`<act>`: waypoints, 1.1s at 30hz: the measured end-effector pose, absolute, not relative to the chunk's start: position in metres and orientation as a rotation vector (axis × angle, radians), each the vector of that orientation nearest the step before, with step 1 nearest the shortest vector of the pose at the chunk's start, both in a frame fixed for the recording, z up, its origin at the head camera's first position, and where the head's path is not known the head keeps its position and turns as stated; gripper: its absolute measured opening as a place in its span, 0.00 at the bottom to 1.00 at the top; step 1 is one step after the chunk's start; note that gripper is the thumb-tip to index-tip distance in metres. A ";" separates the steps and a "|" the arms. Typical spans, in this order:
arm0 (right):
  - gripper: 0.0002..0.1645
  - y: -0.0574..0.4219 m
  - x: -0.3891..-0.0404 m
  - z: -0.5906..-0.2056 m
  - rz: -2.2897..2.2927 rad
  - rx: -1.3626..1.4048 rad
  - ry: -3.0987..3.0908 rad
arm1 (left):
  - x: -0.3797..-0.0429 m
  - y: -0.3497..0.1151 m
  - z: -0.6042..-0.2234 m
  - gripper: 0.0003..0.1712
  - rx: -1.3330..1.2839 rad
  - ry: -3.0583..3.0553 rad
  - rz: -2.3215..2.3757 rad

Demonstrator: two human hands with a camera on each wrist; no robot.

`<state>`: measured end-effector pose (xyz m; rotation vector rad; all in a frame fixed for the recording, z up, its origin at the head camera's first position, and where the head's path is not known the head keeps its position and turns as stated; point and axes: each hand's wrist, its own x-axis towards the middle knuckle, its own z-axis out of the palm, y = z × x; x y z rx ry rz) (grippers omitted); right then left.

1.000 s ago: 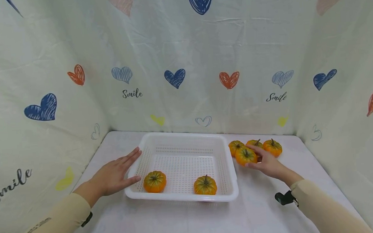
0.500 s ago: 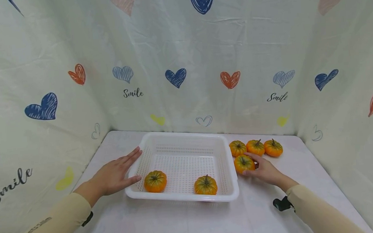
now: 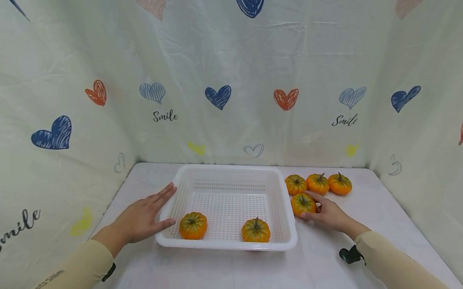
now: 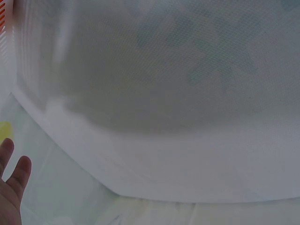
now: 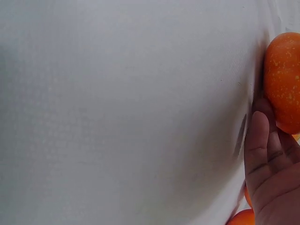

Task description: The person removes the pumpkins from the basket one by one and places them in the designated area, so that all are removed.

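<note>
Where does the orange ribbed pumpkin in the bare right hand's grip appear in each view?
Head: the pumpkin, right of the white perforated plastic basket.
Left wrist: not visible.
Right wrist: the pumpkin, right edge, upper half, cut off by the frame.
Shared by head and right wrist: the right hand.

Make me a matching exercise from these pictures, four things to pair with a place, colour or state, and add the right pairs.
1. basket
2. left hand
3. right hand
4. right sleeve

A. at the basket's left rim
B. beige
C. on a pumpkin outside the basket
D. white, with two pumpkins inside

Pairs: 1-D, 2-A, 3-C, 4-B
</note>
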<state>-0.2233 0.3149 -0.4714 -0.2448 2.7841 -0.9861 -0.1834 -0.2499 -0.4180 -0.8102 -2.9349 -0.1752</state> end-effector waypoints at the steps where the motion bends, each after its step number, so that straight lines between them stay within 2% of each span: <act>1: 0.52 0.315 -0.224 -0.472 -0.986 -0.240 2.785 | -0.183 -0.250 -0.418 0.50 -0.809 -2.931 -0.176; 17: 0.57 0.317 -0.226 -0.477 -0.984 -0.181 2.769 | -0.183 -0.249 -0.416 0.49 -0.796 -2.974 -0.166; 33: 0.56 0.316 -0.226 -0.476 -0.954 -0.178 2.771 | -0.181 -0.248 -0.415 0.50 -0.805 -2.962 -0.178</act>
